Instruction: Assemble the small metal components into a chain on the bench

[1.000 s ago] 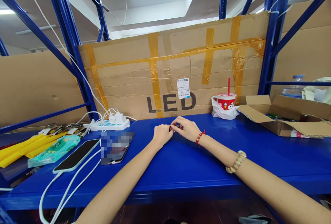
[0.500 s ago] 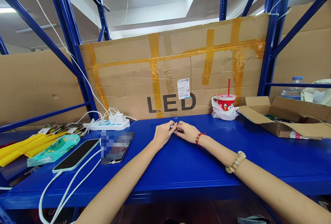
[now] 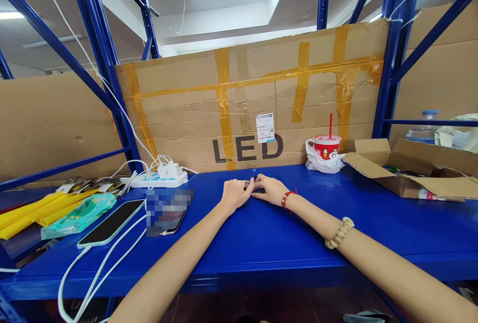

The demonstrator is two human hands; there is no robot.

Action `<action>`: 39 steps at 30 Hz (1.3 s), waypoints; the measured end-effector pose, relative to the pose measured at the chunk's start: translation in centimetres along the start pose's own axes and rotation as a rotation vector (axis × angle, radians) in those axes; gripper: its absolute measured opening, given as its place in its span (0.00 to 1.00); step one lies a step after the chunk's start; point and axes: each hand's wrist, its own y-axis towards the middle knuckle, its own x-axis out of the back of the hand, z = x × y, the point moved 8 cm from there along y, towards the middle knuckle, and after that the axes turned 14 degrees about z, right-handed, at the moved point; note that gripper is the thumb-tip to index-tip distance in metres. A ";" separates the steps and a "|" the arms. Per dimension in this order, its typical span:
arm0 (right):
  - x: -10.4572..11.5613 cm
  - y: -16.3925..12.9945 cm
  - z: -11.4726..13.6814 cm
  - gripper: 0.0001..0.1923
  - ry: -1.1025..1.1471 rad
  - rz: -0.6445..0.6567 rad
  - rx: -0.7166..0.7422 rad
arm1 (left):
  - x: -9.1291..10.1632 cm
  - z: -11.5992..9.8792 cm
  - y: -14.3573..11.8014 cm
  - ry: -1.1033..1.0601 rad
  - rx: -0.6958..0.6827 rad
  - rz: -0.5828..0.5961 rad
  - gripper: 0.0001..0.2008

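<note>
The fingers [image 3: 247, 187] of the left hand [image 3: 233, 195] and those of the right hand [image 3: 272, 189] meet at mid-tabletop, pinched together on a small dark object [image 3: 251, 185] that sits between the two sets of fingertips. It is too small to name, and most of it is hidden by the fingers. The left hand is curled into a loose fist with thumb and forefinger closed on the object; the right hand lies flatter, knuckles up, its fingertips closed on the object's other end. Both hands rest low on the blue tabletop [image 3: 261, 243], touching or just above it.

The right wrist wears a red bead bracelet [image 3: 287, 198], and further up the forearm sits a pale bead bracelet [image 3: 339, 233].

Behind the hands stands a taped cardboard sheet [image 3: 254, 104] printed "LED". To the right are a red drink cup [image 3: 326, 146] with a straw in a plastic bag and an open cardboard box [image 3: 411, 168]. To the left lie two phones [image 3: 108, 223] with white cables, a power strip [image 3: 159, 179], a green wipes pack [image 3: 78, 216] and yellow packets [image 3: 30, 213].
</note>
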 end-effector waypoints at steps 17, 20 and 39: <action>4.1 -1.7 -0.5 0.14 0.232 -0.433 -0.042 | -0.5 0.4 0.2 0.045 0.095 0.121 0.24; 4.0 -1.5 0.5 0.15 0.271 -0.410 0.085 | -0.6 0.6 0.2 0.058 0.119 0.147 0.22; 3.3 -1.2 0.9 0.11 0.255 -0.344 0.117 | -1.0 0.8 0.4 0.067 0.141 0.195 0.18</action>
